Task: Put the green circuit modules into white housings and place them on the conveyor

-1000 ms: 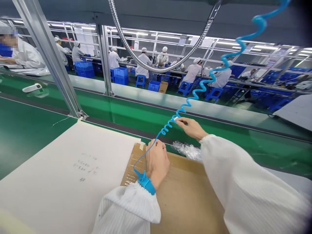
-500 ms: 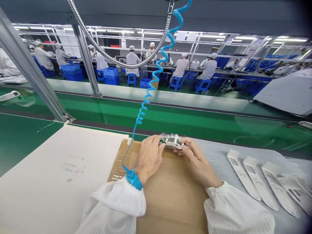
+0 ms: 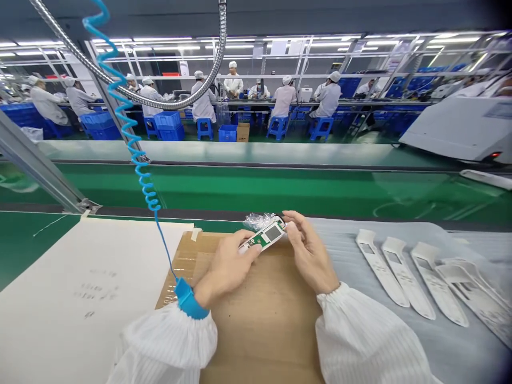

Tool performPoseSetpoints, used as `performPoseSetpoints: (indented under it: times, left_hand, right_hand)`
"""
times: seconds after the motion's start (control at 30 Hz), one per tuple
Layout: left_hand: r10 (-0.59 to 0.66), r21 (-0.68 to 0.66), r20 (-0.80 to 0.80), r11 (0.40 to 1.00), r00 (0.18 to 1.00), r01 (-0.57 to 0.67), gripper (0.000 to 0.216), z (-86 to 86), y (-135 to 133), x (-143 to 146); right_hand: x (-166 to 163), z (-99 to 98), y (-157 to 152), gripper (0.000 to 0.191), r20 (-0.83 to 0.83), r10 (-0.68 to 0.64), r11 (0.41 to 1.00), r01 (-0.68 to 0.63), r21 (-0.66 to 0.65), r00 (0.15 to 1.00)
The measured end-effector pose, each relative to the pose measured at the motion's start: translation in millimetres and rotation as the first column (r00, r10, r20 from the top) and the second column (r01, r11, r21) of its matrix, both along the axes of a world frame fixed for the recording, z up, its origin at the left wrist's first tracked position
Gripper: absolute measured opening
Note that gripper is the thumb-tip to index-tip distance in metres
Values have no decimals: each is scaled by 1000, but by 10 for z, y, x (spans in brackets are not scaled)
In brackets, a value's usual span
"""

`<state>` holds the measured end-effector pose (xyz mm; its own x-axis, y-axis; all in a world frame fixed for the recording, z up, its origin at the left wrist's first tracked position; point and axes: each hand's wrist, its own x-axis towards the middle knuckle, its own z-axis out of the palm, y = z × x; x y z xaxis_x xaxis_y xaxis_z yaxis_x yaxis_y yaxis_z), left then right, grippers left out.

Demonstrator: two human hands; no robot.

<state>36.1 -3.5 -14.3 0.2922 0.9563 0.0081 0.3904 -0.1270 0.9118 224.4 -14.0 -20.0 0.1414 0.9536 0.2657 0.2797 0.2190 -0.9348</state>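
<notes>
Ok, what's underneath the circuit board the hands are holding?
The circuit board is held above brown cardboard by the left hand and right hand; its underside is hidden.

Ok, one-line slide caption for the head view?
Left hand and right hand hold a green circuit board above cardboard, blue antistatic strap on the left wrist.

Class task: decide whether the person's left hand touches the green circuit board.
Touching: the head view shows the left hand gripping the green circuit board.

Handwriting (image 3: 98,290) too small to read at 8 o'clock, circuit board (image 3: 262,238) partly hidden by right hand (image 3: 308,253), white strips (image 3: 476,293) cut off at 4 o'clock
</notes>
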Motion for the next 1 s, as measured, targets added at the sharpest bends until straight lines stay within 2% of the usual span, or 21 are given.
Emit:
performPoseSetpoints:
  times: [0.07, 0.13, 0.23, 0.3, 0.4, 0.53, 0.63, 0.7, 0.73, 0.77, 0.83, 0.9, 1.0]
  left_hand:
    - [49, 86, -83, 995, 995, -42, 19, 5, -2, -8]
    - [46, 154, -139, 988, 989, -24, 20, 9, -9, -19]
    - [47, 161, -182, 987, 982, -17, 22, 8, -27, -20]
    - [102, 128, -199, 989, 975, -77, 22, 8, -38, -7]
    - [228, 92, -210, 973, 951, -213, 22, 17, -37, 5]
    - [393, 108, -169, 919, 904, -380, 26, 25, 27, -45]
    - [450, -22, 103, 892, 887, -451, 30, 26, 89, -97]
    - [408, -149, 301, 913, 862, -380, 32, 32, 109, -106]
    - [382, -186, 367, 923, 848, -336, 33, 38, 112, -103]
    - [359, -206, 408, 932, 839, -298, 33, 45, 110, -97]
    - [329, -213, 446, 942, 832, -258, 33, 61, 104, -86]
    - [313, -206, 457, 948, 832, -244, 33, 81, 100, -84]
    - [300, -207, 478, 952, 825, -226, 32, 107, 100, -89]
  right_hand:
    - [29, -10, 16, 22, 205, -19, 990, -10, 142, 979]
    - [57, -45, 33, 13, 419, -53, 972, -49, 229, 907]
    - [63, -100, 45, 11, 606, -154, 966, -8, 257, 780]
    - [33, -111, 37, 16, 646, -168, 968, 1, 251, 745]
    - [-34, -88, 10, 20, 614, -105, 972, -51, 231, 782]
    - [-35, -41, -17, 21, 429, 38, 986, -105, 133, 902]
    - [65, -34, 27, 23, 231, 87, 996, -85, -21, 969]
    - [138, -57, 105, 25, 172, 8, 998, 2, -60, 985]
    - [165, -78, 154, 24, 210, -67, 995, 80, -52, 975]
    - [186, -103, 205, 22, 306, -148, 985, 169, -42, 940]
    - [224, -155, 291, 19, 561, -244, 948, 315, -33, 791]
    - [308, -186, 333, 18, 718, -214, 929, 366, -61, 662]
    - [644, -179, 300, 23, 780, -182, 931, 360, -59, 599]
